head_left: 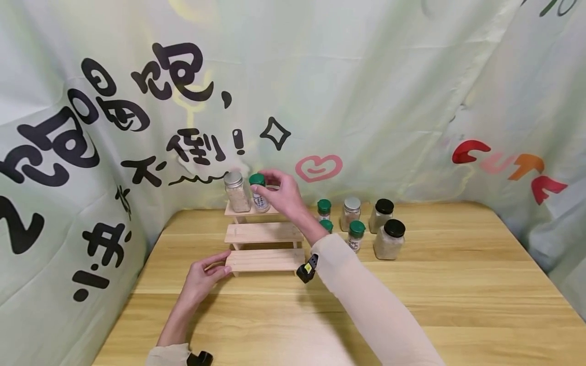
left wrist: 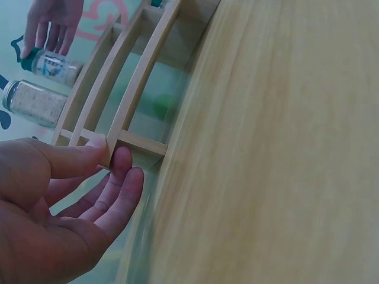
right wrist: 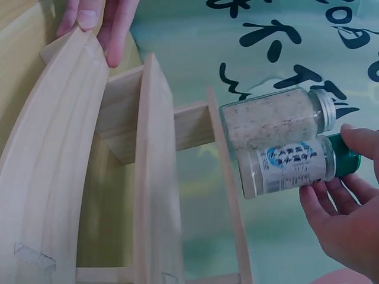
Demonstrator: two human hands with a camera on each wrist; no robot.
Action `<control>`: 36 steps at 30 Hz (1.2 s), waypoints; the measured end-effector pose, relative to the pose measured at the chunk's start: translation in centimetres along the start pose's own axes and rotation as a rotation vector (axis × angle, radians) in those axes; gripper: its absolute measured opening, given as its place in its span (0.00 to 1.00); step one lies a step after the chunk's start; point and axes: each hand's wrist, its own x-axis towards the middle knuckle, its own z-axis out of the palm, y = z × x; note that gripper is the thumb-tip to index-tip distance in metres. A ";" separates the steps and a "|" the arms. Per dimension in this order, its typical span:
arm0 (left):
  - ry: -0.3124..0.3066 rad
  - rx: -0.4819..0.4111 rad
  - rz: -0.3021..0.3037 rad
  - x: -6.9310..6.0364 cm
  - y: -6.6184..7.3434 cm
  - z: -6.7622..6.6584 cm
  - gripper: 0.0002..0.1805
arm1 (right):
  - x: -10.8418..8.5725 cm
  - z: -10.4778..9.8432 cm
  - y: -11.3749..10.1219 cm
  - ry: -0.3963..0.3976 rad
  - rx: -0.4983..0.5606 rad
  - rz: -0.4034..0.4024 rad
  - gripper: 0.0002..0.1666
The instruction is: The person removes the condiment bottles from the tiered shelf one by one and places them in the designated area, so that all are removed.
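A three-step wooden rack (head_left: 264,233) stands on the table near the curtain. On its top step, at the left, is a glass jar with a silver lid (head_left: 238,193). Right beside it stands a green-capped spice jar (right wrist: 293,167) with a printed label. My right hand (head_left: 284,195) pinches this jar by its green cap, thumb on one side and fingers on the other. At the rack's lower left corner, my left hand (left wrist: 77,201) grips the end of the bottom step between thumb and fingers. The middle and bottom steps hold no jars.
Right of the rack stand several more jars: green-capped ones such as the front spice jar (head_left: 355,237), a silver-lidded jar (head_left: 351,213) and two black-lidded jars (head_left: 389,241). A printed curtain (head_left: 389,101) hangs behind the wooden table (head_left: 435,295).
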 end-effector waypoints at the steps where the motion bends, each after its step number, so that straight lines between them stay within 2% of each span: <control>1: 0.000 -0.001 -0.002 0.0 0.0 0.0 0.24 | -0.1 -0.1 -0.1 0.000 0.000 0.000 0.24; 7: 0.004 0.003 -0.007 -0.1 0.0 -0.1 0.25 | -0.9 -0.7 -1.1 -0.020 -0.002 -0.049 0.24; 14: 0.004 -0.005 -0.019 -0.3 -0.1 -0.1 0.25 | -2.8 -2.1 -2.0 -0.044 0.001 -0.103 0.23; 22: 0.011 0.010 -0.019 -0.5 0.0 -0.2 0.25 | -4.9 -3.9 -2.2 -0.060 0.035 -0.119 0.23; 28: 0.011 0.037 -0.008 -0.4 0.2 -0.2 0.25 | -6.5 -5.2 -2.4 -0.038 0.076 -0.149 0.22; 36: 0.006 0.067 0.008 -0.3 0.4 -0.1 0.25 | -9.1 -7.4 -2.9 -0.051 0.056 -0.149 0.22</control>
